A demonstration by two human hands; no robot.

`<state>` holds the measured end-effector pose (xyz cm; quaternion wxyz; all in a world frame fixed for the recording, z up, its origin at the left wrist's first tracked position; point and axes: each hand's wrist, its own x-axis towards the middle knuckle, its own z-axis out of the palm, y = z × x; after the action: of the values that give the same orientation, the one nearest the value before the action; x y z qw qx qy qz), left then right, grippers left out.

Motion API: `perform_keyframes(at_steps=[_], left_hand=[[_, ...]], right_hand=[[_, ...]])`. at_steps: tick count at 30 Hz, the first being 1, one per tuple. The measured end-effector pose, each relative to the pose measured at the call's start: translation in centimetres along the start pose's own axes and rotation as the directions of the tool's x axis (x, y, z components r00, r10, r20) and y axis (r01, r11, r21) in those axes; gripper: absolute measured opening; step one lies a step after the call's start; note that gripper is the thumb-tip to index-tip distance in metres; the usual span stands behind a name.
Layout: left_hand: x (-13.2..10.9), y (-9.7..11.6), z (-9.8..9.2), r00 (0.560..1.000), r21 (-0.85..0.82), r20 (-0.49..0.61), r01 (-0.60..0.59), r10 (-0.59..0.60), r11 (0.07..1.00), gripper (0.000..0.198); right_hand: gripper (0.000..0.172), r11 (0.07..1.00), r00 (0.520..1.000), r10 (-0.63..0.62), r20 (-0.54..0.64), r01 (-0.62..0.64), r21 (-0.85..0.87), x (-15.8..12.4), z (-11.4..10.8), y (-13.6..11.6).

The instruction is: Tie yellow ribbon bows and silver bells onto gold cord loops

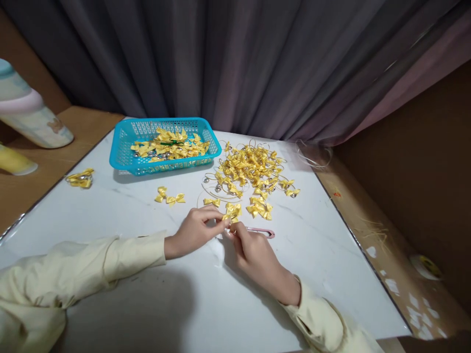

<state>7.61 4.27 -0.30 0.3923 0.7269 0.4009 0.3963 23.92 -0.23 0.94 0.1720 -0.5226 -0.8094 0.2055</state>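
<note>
My left hand [200, 229] is closed in a pinch at the near edge of a yellow ribbon bow [232, 211]. Close against it, my right hand [257, 255] pinches with thumb and forefinger; whatever sits between those fingertips is too small and covered to make out. Beside the right knuckles lies a slim pink tool [270, 233], partly hidden by the hand. Just beyond the fingers are more loose yellow bows [259, 208] and a single bow [211, 201]. A heap of yellow bows with small silver bells and thin cord loops [252, 166] spreads behind them.
A blue perforated basket [114, 152] at the back holds yellow bows with bells. A bow bundle [81, 178] and a pair of bows [170, 197] lie left. A bottle [35, 113] stands far left, a tape roll [426, 267] right. Dark curtains [228, 63] hang behind.
</note>
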Motion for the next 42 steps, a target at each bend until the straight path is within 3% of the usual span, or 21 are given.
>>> perform_keyframes(at_steps=[6, 12, 18, 28, 33, 42], left_hand=[[0.1, 0.0, 0.1, 1.0, -0.003, 0.016, 0.013, -0.013, 1.0, 0.023], [0.1, -0.1, 0.0, 0.995, -0.044, 0.048, 0.091, -0.089, 0.995, 0.026], [0.4, 0.7, 0.0, 0.964, -0.148, 0.124, 0.252, -0.234, 0.956, 0.031], [0.7, 1.2, 0.2, 0.938, -0.265, 0.123, 0.345, -0.323, 0.9, 0.033], [0.6, 0.5, 0.5, 0.955, -0.223, 0.085, 0.296, -0.284, 0.929, 0.029], [0.1, 0.1, 0.6, 0.997, -0.043, 0.024, 0.08, -0.079, 0.996, 0.026]], right_hand=[[0.026, 0.944, 0.997, -0.078, 0.011, 0.077, -0.319, 0.1, 0.7, 0.0], [0.024, 0.913, 0.996, -0.061, 0.067, 0.083, -0.398, 0.3, 0.9, -0.2], [0.022, 0.971, 0.999, -0.012, 0.052, 0.024, -0.238, 0.4, 1.0, -0.2], [0.025, 0.983, 0.988, 0.151, 0.018, -0.152, 0.106, 0.6, 1.2, -0.5], [0.024, 0.956, 0.984, 0.178, -0.014, -0.169, 0.239, 0.8, 1.3, -0.6], [0.025, 0.888, 0.978, 0.208, 0.016, -0.195, 0.417, 1.1, 0.9, -0.9]])
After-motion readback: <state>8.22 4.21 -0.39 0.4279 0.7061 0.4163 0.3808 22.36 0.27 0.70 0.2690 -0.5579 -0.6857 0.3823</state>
